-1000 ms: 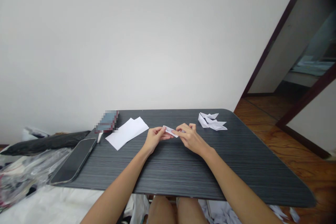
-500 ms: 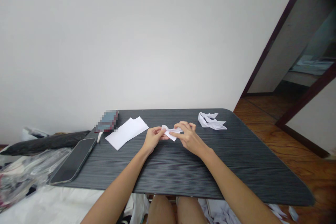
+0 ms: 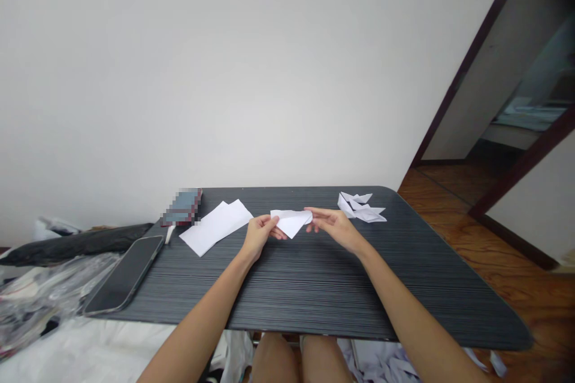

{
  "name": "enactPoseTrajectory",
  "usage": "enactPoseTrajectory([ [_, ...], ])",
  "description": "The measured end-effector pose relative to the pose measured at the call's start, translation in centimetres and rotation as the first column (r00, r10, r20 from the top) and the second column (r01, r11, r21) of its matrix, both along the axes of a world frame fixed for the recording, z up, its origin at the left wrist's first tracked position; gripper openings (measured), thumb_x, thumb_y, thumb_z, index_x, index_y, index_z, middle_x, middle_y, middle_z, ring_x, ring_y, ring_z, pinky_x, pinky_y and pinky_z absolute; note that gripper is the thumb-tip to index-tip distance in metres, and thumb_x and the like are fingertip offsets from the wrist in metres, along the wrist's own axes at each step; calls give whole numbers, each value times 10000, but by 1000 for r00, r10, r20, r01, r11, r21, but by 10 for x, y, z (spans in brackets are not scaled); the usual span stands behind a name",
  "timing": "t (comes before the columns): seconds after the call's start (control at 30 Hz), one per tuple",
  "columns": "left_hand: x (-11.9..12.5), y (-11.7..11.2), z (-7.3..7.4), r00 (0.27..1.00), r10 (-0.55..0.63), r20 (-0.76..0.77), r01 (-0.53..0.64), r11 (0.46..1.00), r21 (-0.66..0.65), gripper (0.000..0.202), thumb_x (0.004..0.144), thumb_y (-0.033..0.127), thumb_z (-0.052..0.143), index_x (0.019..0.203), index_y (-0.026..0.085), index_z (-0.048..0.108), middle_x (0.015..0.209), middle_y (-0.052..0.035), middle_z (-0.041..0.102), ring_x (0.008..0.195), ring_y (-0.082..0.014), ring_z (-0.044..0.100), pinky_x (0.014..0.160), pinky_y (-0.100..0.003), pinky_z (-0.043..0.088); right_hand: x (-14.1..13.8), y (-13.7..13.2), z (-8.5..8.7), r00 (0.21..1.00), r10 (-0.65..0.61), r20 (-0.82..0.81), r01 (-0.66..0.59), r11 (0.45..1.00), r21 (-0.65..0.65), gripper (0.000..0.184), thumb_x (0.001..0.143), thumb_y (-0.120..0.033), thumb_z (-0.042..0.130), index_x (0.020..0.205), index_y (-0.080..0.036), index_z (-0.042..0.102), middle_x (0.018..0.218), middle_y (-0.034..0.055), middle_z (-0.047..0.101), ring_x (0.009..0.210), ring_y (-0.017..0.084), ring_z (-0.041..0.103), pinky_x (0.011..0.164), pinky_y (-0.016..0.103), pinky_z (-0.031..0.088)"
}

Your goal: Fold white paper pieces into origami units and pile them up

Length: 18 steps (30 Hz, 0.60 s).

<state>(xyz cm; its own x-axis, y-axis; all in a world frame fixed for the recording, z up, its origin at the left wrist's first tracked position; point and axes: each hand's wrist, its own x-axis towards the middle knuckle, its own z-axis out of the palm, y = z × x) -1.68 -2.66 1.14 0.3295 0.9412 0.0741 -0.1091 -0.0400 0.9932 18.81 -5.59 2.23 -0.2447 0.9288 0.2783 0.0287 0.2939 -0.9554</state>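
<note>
A small folded white paper piece (image 3: 291, 221) is held between both hands just above the dark table (image 3: 314, 287). My left hand (image 3: 260, 234) pinches its left end. My right hand (image 3: 335, 226) grips its right end, fingers closed on the edge. The paper is spread into a wider, pointed shape. White flat paper sheets (image 3: 215, 227) lie to the left of my left hand. A pile of folded white paper pieces (image 3: 362, 206) lies at the far right of the table, beyond my right hand.
A black phone (image 3: 126, 274) lies at the table's left front edge. A blurred small box (image 3: 182, 208) sits at the back left. A dark long bundle (image 3: 76, 243) and clear plastic (image 3: 36, 299) lie left of the table. Paper scraps (image 3: 395, 365) are on the floor.
The hands have drawn apart and the small folded strip has opened into a wider pointed shape. My right hand moved to the right.
</note>
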Motion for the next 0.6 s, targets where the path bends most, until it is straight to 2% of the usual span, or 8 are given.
enactPoseTrajectory([
  [0.07,1,-1,0,1000,-12,-7,12,1000,-4,328,704,415,554,698,88,523,518,-73,628,481,-145,601,441,-194,433,-1,-1,2,999,19,-32,-20,999,-42,381,718,-277,546,1056,-102,563,663,57,639,612,134,562,579,274,411],
  [0.27,3,-5,3,999,-36,-26,36,999,26,351,702,437,547,714,87,539,539,-73,633,486,-148,602,462,-213,454,-4,-3,6,996,15,-91,-26,991,-129,284,668,-310,608,866,-108,618,557,34,632,515,123,565,503,246,386],
  [0.6,4,-9,6,994,-101,-47,105,990,96,354,714,424,535,762,75,568,546,-69,631,482,-160,600,458,-232,460,1,-1,-2,995,54,-79,-70,976,-208,179,661,-235,609,797,-120,593,543,15,626,396,79,529,401,182,316],
])
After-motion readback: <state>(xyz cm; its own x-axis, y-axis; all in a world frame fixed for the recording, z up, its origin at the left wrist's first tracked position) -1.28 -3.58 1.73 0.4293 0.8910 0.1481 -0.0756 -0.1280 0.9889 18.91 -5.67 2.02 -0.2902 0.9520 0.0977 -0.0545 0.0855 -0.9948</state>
